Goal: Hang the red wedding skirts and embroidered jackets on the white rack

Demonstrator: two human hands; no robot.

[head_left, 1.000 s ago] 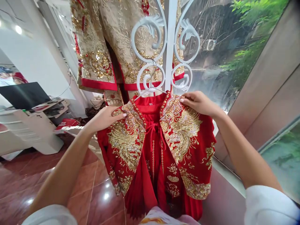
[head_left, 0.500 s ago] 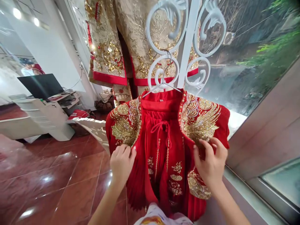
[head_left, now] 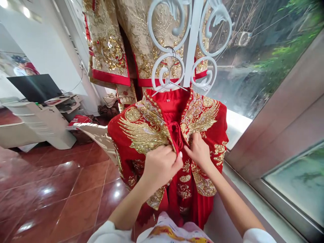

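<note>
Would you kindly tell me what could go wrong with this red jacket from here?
The red jacket might slip on the thin wire hanger if the left hand and right hand tug it. Gold embroidery beside the left hand could snag. The red tie close to both hands may get caught.

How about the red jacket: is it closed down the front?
No, the left hand and right hand hold the red jacket by its front edges, which stand apart with a red garment showing between.

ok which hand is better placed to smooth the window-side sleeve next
Right hand, probably: it touches the window-side front of the red jacket, nearer that sleeve, while the left hand grips the opposite front.
</note>
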